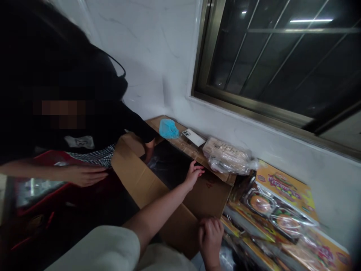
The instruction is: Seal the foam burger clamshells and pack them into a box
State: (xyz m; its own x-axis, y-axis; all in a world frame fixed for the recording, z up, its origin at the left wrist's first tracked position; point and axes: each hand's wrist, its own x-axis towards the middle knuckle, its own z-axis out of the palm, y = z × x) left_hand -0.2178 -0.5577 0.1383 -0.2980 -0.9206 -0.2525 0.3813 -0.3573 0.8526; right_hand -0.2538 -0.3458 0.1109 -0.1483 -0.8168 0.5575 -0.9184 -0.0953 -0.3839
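A large open cardboard box (166, 214) stands in front of me, its inside dark, with some clear plastic in it. My left hand (194, 175) reaches over the opening near the far wall of the box, fingers partly stretched and apart, holding nothing I can see. At the box's near right corner my right hand (211, 237) has its fingers curled over the cardboard edge. Across from me, a person in black reaches one arm into the box. The person's other hand (84, 175) hovers left of it, fingers extended.
On the far flap lie a blue plastic bundle (168, 128), a white phone (193, 137) and a clear-wrapped pack of pale pieces (227, 155). Packaged burger-like toys (261, 203) are stacked at right. A red crate (53, 160) stands left. A barred window (270, 56) is above.
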